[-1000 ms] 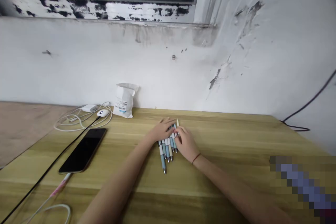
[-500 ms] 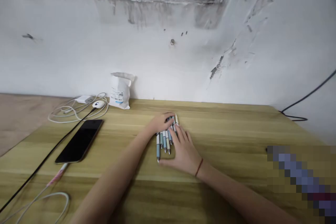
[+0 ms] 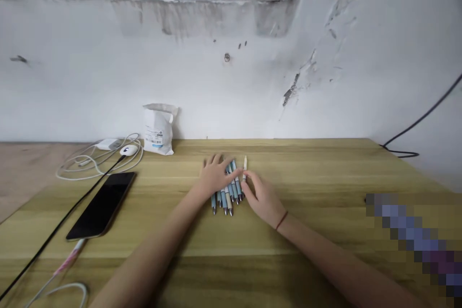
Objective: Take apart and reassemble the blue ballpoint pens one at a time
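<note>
Pens [image 3: 224, 199], bunched on desk [image 3: 325, 168]: left hand [image 3: 213, 177], spread wide atop, best pressing lightly; right hand [image 3: 265, 200], narrowed at white pen [image 3: 245, 160], hold unclear, best nudging gently.

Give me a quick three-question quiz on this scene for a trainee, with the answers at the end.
1. Multiple choice: which hand is spread over the pens? A) Left. B) Right. C) Neither.
2. True or false: the red band is worn at the left wrist.
3. Short answer: what is plugged into the near end of the black phone?

Key:
1. A: the left hand, with its fingers apart.
2. False: it is at the wrist of the right hand.
3. A cable, white with a pinkish section near its plug.
</note>
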`<state>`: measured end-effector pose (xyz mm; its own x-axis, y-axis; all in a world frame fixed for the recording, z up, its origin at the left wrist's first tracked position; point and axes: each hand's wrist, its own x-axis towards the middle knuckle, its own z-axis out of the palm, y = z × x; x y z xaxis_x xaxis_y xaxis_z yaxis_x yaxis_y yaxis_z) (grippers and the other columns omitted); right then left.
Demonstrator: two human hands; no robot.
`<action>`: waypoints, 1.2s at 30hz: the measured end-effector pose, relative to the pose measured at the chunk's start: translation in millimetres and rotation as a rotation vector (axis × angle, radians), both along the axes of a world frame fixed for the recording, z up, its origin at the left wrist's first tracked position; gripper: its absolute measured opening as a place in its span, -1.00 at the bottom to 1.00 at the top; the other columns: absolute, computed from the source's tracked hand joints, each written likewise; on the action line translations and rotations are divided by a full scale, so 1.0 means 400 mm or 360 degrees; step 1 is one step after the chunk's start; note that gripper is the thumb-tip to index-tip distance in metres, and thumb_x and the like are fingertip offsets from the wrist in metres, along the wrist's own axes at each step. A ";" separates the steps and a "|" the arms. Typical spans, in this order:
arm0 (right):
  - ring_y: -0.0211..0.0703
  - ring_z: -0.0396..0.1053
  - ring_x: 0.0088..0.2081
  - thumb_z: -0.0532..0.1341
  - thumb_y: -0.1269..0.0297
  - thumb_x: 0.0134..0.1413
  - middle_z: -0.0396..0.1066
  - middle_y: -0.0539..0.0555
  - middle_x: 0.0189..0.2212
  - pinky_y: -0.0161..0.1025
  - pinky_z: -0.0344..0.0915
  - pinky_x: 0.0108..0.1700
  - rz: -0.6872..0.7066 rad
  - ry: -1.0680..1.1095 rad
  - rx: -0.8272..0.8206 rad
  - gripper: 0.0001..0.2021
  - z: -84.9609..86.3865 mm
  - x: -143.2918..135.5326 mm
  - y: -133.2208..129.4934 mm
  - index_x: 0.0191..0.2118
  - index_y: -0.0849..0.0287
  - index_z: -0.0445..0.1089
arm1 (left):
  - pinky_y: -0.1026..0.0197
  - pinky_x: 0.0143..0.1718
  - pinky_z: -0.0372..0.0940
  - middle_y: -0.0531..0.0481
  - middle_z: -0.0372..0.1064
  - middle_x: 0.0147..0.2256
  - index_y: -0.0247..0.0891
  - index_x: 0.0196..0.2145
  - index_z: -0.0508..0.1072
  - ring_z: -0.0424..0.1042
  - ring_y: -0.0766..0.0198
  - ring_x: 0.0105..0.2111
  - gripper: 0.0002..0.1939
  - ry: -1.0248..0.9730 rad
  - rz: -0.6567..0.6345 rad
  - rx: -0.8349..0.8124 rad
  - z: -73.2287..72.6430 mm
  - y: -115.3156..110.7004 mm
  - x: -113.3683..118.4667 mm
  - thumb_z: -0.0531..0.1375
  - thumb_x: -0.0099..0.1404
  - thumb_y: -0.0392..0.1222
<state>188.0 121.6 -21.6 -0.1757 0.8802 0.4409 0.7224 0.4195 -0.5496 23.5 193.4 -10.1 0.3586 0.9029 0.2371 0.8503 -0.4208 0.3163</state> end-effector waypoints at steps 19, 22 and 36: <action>-0.09 0.26 -0.34 0.08 0.36 -0.01 0.32 0.09 -0.44 -0.22 0.15 -0.31 -0.0227 -0.0537 0.0113 -0.95 -0.008 0.045 0.021 -0.37 0.18 0.25 | -0.07 0.18 -0.12 -0.05 0.02 0.19 0.01 0.12 0.21 0.00 0.08 0.18 -0.48 0.0227 -0.0292 -0.0073 0.003 0.056 -0.170 0.09 0.19 0.04; -0.16 0.22 -0.49 0.06 0.32 0.04 0.28 0.05 -0.55 -0.26 0.02 -0.47 -0.0341 -0.0662 -0.0001 -0.87 -0.008 0.068 0.033 -0.50 0.15 0.20 | -0.03 0.19 -0.11 -0.01 0.03 0.19 0.00 0.12 0.21 0.00 0.10 0.19 -0.47 0.0230 -0.0277 -0.0095 0.002 0.069 -0.238 0.11 0.18 0.01; -0.16 0.34 -0.46 -0.03 0.21 0.20 0.40 0.05 -0.45 -0.30 0.16 -0.46 -0.0147 -0.0193 -0.0049 -0.80 -0.016 0.096 0.060 -0.23 0.15 0.27 | 0.08 0.11 0.04 -0.01 0.28 0.02 -0.07 0.10 0.21 0.22 0.18 0.04 -0.58 0.0167 -0.0642 0.0259 0.090 -0.007 -0.073 -0.09 0.34 0.04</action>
<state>226.6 145.7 -28.0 -0.1435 0.9078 0.3940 0.8189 0.3325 -0.4678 -5.9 190.6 26.0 0.7039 0.6401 0.3078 0.6321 -0.7622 0.1394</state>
